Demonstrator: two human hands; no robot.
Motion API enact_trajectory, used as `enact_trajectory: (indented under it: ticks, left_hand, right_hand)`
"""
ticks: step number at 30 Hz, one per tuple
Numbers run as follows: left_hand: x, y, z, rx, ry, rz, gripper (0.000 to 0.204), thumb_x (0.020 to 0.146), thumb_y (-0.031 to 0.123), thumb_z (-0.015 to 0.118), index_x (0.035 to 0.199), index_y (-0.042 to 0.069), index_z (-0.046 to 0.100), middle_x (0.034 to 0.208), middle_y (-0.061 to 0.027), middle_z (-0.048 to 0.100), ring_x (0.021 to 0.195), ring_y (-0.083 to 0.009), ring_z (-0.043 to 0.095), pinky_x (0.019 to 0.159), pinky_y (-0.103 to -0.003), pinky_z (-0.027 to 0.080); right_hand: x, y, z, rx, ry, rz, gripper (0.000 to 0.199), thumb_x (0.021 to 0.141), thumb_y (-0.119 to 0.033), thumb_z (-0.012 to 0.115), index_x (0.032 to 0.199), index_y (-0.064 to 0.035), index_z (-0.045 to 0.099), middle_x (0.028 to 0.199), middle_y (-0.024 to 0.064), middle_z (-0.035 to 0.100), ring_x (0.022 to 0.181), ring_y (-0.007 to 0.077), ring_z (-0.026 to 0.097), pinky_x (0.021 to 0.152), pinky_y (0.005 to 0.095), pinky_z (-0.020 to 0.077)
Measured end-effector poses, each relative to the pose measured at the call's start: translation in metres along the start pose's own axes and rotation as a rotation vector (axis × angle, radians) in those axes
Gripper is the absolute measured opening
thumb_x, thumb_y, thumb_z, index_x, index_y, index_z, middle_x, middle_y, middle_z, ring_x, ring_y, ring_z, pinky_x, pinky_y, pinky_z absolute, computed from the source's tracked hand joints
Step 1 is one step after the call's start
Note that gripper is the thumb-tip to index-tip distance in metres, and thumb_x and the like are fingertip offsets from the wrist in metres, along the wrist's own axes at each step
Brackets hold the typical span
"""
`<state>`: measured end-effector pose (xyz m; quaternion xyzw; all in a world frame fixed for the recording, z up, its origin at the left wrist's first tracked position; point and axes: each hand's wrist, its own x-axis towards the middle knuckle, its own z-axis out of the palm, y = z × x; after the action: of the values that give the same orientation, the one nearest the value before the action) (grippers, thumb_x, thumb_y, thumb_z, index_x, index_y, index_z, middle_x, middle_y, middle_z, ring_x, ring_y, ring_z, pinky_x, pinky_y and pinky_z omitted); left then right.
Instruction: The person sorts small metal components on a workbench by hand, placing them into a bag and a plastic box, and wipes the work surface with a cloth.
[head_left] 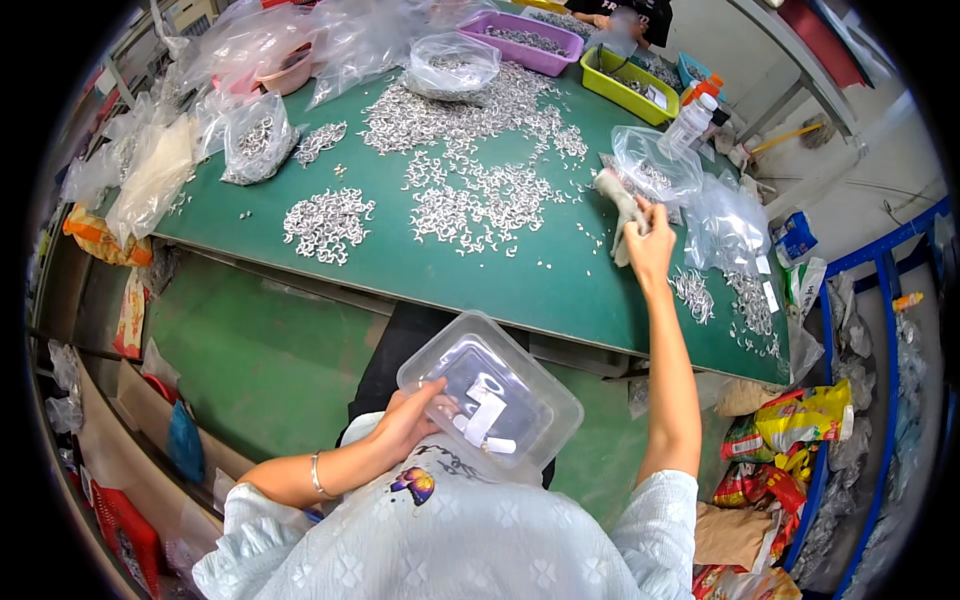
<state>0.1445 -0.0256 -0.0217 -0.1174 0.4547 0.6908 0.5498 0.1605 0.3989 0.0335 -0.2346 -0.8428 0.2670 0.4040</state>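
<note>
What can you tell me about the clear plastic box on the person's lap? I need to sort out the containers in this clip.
The clear plastic box is a shallow rectangular tub with rounded corners and a raised rim, see-through, glinting with light. It lies tilted on the person's lap, below the near edge of the green table. The left hand grips its near corner. A few small white pieces lie inside; otherwise it looks nearly empty. The right hand is away on the table.

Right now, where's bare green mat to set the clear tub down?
Free: the near edge strip of the green mat, below the small parts pile and left of the right hand. Also bare between that pile and the middle spread. Crowded: the far side with bags and bins, and the right end by the bag.
</note>
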Motion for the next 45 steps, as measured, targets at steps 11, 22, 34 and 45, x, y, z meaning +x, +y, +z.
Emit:
enact_trajectory:
  ticks: [11,22,34,45]
  left_hand:
    - [0.003,-0.014,-0.003,0.012,-0.031,-0.062,0.012,0.088,0.006,0.05,0.099,0.001,0.053,0.094,-0.0144,0.062,0.095,-0.029,0.063,0.086,-0.049,0.052]
    - [0.083,-0.042,0.018,-0.077,0.122,-0.022,0.007,0.09,0.01,0.053,0.096,0.008,0.049,0.088,-0.0109,0.06,0.091,-0.0265,0.064,0.088,-0.049,0.051]
    - [0.096,-0.04,0.03,-0.038,0.036,0.018,0.02,0.092,0.012,0.052,0.11,0.004,0.048,0.095,-0.0115,0.061,0.095,-0.0257,0.064,0.088,-0.047,0.053]
    - [0.098,-0.042,0.029,-0.082,0.056,0.039,0.022,0.093,0.013,0.052,0.112,0.005,0.046,0.094,-0.012,0.061,0.095,-0.0273,0.065,0.087,-0.048,0.054]
  right_hand:
    - [-0.005,0.002,-0.001,-0.279,-0.339,0.135,0.066,0.077,0.001,0.053,0.14,-0.0026,0.033,0.136,0.0267,0.049,0.113,0.0475,0.054,0.098,0.0455,0.0432]
    - [-0.018,0.034,0.018,-0.213,-0.537,0.229,0.059,0.086,-0.035,0.052,0.14,-0.0095,0.048,0.151,0.0223,0.033,0.139,0.0454,0.029,0.115,0.0486,0.0225]
    - [-0.044,-0.001,0.004,0.023,-0.376,0.157,0.047,0.084,-0.017,0.045,0.128,-0.0041,0.056,0.137,0.0237,0.05,0.132,0.0389,0.043,0.114,0.0419,0.0275]
    - [-0.099,-0.049,-0.007,0.156,-0.673,0.028,0.038,0.075,-0.008,0.044,0.111,0.0001,0.054,0.136,0.015,0.055,0.139,0.0365,0.035,0.119,0.0494,0.0159]
